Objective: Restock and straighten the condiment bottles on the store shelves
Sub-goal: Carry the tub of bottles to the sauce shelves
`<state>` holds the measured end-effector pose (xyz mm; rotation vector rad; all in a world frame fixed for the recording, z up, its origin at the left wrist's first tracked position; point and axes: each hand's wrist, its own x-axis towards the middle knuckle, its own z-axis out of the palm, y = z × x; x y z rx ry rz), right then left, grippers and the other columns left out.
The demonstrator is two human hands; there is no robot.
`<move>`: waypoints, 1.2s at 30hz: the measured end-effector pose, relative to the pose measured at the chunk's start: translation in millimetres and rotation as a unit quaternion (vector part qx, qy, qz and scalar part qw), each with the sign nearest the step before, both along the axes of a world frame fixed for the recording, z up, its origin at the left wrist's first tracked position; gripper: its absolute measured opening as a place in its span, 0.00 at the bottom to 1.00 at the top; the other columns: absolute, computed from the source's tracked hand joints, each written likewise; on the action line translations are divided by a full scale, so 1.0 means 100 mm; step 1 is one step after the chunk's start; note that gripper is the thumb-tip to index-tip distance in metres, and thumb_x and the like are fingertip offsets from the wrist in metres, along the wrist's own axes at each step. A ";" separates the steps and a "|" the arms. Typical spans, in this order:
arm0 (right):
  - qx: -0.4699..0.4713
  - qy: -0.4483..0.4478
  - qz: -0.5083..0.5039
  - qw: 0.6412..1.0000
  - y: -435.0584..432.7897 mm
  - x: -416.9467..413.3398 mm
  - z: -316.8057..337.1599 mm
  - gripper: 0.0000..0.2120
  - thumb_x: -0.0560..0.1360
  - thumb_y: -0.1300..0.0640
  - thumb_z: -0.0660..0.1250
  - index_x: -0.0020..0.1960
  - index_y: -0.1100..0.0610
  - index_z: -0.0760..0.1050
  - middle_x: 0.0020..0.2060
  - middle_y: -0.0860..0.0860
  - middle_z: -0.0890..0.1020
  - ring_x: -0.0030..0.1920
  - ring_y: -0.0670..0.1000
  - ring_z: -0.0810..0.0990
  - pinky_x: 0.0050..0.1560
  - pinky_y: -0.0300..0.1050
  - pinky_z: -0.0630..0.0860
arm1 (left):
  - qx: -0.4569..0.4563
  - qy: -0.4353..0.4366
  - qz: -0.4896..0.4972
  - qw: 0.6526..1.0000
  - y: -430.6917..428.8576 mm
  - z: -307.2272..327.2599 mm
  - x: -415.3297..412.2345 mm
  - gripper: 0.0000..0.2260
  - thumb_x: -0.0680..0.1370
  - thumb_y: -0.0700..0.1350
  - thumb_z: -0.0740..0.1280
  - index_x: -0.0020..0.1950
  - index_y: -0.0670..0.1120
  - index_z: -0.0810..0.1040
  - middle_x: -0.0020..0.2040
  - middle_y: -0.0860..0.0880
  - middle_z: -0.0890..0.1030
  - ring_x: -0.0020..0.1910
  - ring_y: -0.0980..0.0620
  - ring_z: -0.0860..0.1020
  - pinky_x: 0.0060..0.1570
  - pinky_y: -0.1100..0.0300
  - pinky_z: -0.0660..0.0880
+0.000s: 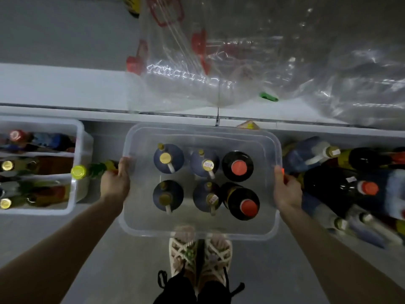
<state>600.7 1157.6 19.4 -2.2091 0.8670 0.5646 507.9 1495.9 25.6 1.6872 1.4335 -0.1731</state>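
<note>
I hold the clear bin (201, 133) by its short ends: my left hand (116, 178) is curled over the left rim and my right hand (287, 187) grips the right rim. Its long axis runs left to right, just near of the shelf (65, 84). Six bottles stand upright inside, caps pointing up at me — four gold-capped bottles (168, 159) on the left, two red-capped bottles (237, 166) on the right. A white bin (79, 128) of lying bottles sits further left.

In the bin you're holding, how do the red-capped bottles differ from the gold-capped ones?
The red-capped bottles are two, in the right column; the gold-capped bottles are four, left and middle. Red-capped bottles look black with no handle showing; gold-capped ones look dark blue with a pale handle. All stand upright in the clear bin.
</note>
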 end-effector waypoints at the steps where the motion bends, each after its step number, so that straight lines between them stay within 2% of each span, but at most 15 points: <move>1: 0.002 0.001 -0.003 1.000 0.03 0.00 -0.08 0.29 0.80 0.39 0.56 0.60 0.65 0.76 0.58 0.66 0.78 0.60 0.67 0.75 0.59 0.55 0.70 | 0.002 0.000 -0.001 1.000 0.03 -0.09 0.01 0.23 0.79 0.62 0.59 0.45 0.42 0.75 0.38 0.42 0.76 0.39 0.44 0.74 0.48 0.46 0.76; 8: -0.004 -0.017 -0.005 1.000 0.18 0.00 -0.49 0.28 0.80 0.41 0.56 0.54 0.67 0.76 0.53 0.67 0.79 0.57 0.67 0.76 0.57 0.56 0.71 | 0.000 -0.011 -0.008 1.000 0.14 -0.56 0.02 0.21 0.80 0.60 0.58 0.38 0.44 0.73 0.35 0.43 0.75 0.35 0.45 0.73 0.41 0.53 0.71; 13: -0.015 -0.020 -0.009 1.000 0.18 0.01 -0.59 0.24 0.80 0.40 0.56 0.46 0.62 0.73 0.50 0.66 0.79 0.55 0.66 0.77 0.58 0.57 0.72 | 0.010 -0.008 -0.009 1.000 0.14 -0.75 0.08 0.22 0.80 0.61 0.58 0.38 0.44 0.73 0.38 0.42 0.76 0.39 0.43 0.75 0.44 0.49 0.74; 18: -0.012 -0.027 0.006 1.000 0.23 0.10 -0.68 0.24 0.80 0.40 0.56 0.45 0.62 0.72 0.46 0.63 0.77 0.54 0.65 0.77 0.56 0.55 0.71 | 0.013 0.001 -0.002 1.000 0.17 -0.89 0.05 0.23 0.79 0.63 0.58 0.39 0.44 0.73 0.37 0.43 0.75 0.40 0.42 0.75 0.46 0.47 0.75; 20: -0.017 -0.030 0.012 0.999 0.22 0.10 -0.72 0.25 0.80 0.41 0.56 0.44 0.63 0.72 0.44 0.61 0.76 0.53 0.66 0.77 0.55 0.55 0.71 | 0.019 0.008 -0.005 1.000 0.16 -0.94 0.05 0.24 0.79 0.64 0.58 0.42 0.42 0.74 0.38 0.42 0.76 0.40 0.42 0.75 0.47 0.46 0.76; 22: -0.014 -0.030 0.012 0.999 0.21 0.10 -0.75 0.24 0.81 0.41 0.55 0.45 0.64 0.72 0.44 0.61 0.76 0.54 0.66 0.77 0.54 0.54 0.71 | 0.022 0.015 0.000 1.000 0.16 -0.97 0.05 0.28 0.78 0.66 0.58 0.50 0.39 0.76 0.42 0.41 0.77 0.43 0.39 0.76 0.49 0.43 0.77; 25: -0.005 -0.027 0.009 1.000 0.20 0.10 -0.75 0.26 0.81 0.42 0.55 0.53 0.66 0.75 0.52 0.65 0.79 0.56 0.65 0.76 0.53 0.51 0.70 | 0.017 0.021 0.004 1.000 0.15 -0.98 0.05 0.31 0.77 0.67 0.58 0.56 0.38 0.75 0.46 0.38 0.77 0.50 0.35 0.78 0.50 0.42 0.76; 31: 0.011 -0.008 0.018 1.000 0.20 0.10 -0.67 0.27 0.82 0.42 0.51 0.64 0.64 0.73 0.62 0.65 0.75 0.62 0.65 0.73 0.59 0.51 0.68 | 0.018 0.024 -0.008 1.000 0.07 -0.89 0.06 0.32 0.77 0.68 0.56 0.56 0.38 0.75 0.47 0.38 0.77 0.51 0.35 0.77 0.52 0.43 0.75; 36: 0.027 -0.004 0.039 0.999 0.21 0.03 -0.50 0.25 0.82 0.42 0.51 0.68 0.58 0.71 0.63 0.62 0.76 0.63 0.64 0.72 0.56 0.49 0.67 | 0.021 0.019 -0.059 0.998 0.06 -0.70 0.03 0.29 0.78 0.67 0.55 0.53 0.41 0.77 0.45 0.42 0.79 0.48 0.39 0.78 0.53 0.42 0.77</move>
